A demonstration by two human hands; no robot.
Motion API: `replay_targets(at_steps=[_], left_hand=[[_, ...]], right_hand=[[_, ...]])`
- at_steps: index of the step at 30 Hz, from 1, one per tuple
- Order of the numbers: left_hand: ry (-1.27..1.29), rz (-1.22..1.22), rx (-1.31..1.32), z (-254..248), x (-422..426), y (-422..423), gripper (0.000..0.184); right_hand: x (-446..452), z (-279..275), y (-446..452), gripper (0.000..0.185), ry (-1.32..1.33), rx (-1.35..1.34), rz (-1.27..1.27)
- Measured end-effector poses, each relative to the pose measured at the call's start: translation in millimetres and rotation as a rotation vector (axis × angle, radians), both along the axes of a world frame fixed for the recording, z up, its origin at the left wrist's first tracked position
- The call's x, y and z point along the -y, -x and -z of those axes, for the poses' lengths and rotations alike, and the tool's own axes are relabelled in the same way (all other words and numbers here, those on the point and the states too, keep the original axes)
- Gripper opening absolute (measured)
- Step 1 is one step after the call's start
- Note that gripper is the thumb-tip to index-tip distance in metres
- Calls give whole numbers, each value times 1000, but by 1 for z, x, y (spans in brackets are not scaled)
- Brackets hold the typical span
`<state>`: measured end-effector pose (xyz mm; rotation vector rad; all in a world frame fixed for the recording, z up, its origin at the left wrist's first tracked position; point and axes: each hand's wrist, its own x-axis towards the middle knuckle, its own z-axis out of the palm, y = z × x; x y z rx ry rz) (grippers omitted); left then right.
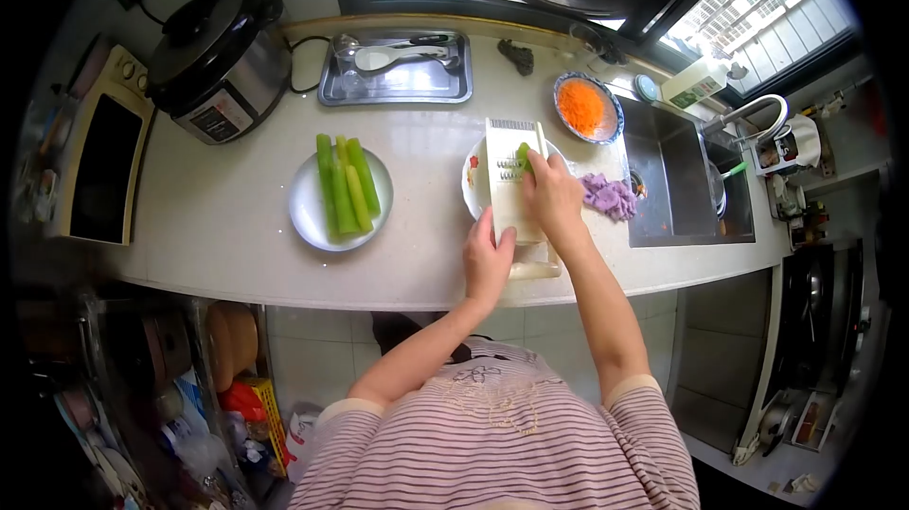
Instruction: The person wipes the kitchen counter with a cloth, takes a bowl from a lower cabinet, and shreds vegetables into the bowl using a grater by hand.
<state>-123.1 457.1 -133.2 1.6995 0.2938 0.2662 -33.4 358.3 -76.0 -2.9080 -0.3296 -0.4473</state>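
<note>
A white grater (507, 202) lies lengthwise over a round plate with a floral rim (472, 178). My left hand (489, 262) is closed around the grater's lower left edge. Near the top, my right hand (552, 190) pinches a green vegetable piece (524, 156) against the grating holes. Left of the grater, a white plate (305, 216) bears several green stalks (342, 193). Just right of my right hand lies a crumpled purple cloth (609, 196). Farther back, a blue-rimmed bowl (616, 122) holds shredded orange vegetable (580, 107).
A metal tray (331, 91) with spoons is at the back, beside a pressure cooker (219, 65). The microwave (106, 145) stands at the far left. A sink (668, 169) with a faucet (757, 106) is on the right. The counter's front edge runs under my forearms.
</note>
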Motion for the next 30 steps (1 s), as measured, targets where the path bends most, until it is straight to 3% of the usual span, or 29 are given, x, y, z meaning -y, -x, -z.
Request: replay_targets(at_steps=[5,9,15,20,23,25,30], left_hand=[[-29,-58,44,11,5,0,45],[27,0,-19,-4,0,1,45],[45,-49,71,8,6,-4,44],[26,17,-12,5,1,0,45],[123,-41,118,18,8,-5,45],[60,-47,50,9,7,-4,45],[67,52,-112,-1,-1,0,45]], right_hand=[[6,-7,52,29,37,-27,-51],[-1,0,0,27,3,73,-59],[8,4,47,23,29,98,-126],[-4,4,0,20,18,74,-64],[3,5,27,17,47,99,-102],[5,5,50,15,82,126,-148],[-8,5,-9,14,54,67,-61]])
